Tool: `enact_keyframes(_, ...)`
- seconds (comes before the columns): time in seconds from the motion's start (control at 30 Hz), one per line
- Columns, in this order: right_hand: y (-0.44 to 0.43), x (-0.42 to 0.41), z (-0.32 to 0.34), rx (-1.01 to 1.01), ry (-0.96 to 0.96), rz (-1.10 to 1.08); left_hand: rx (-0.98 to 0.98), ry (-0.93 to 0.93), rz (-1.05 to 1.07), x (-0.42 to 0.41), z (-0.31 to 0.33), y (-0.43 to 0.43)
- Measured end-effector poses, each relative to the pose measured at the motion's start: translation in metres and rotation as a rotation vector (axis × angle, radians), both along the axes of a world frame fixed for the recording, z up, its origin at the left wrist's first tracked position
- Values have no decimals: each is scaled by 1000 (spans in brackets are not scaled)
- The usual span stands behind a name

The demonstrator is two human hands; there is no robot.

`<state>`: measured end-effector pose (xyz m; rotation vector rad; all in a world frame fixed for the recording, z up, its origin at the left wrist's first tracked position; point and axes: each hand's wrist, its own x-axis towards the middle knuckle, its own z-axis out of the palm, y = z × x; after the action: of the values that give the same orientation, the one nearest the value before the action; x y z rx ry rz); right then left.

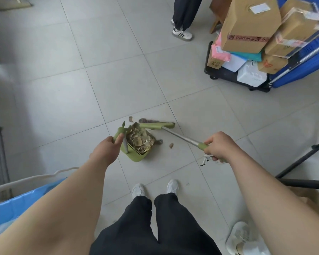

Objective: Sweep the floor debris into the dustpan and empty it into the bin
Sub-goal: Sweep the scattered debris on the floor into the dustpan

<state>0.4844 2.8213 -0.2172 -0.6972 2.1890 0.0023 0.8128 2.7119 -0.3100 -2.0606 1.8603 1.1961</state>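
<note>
Sweeping stage: left hand point(107, 150) clamped on dustpan point(136, 144) handle, right hand point(219, 146) clamped on broom point(157, 125) pole. Broom head touches dustpan's far edge. Scraps point(171, 145) lie just beside dustpan, unswept. Risk: tilting the heaped dustpan spills debris.

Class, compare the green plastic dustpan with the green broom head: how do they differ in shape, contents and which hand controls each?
The green plastic dustpan is a squarish tray heaped with debris; the green broom head is a narrow bar carrying none. The left hand holds the dustpan's handle; the right hand grips the broom's metal pole. Both are green and sit at floor level.
</note>
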Motion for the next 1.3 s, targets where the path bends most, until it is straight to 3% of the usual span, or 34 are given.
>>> enact_keyframes(0.27,4,0,-27,4,-35,-278,-17,-103,-122,17,10,-2)
enact_keyframes(0.5,13,44,-50,22,-237,-483,-1,-178,-147,25,9,-1)
enact_keyframes(0.83,-24,50,-1,-6,-340,-268,-57,-172,-9,24,14,7)
enact_keyframes(1.1,-60,52,14,-112,-301,-280,-52,-125,182,41,15,11)
enact_keyframes(1.3,-97,58,-12,-178,-243,-308,-71,-92,293,58,14,8)
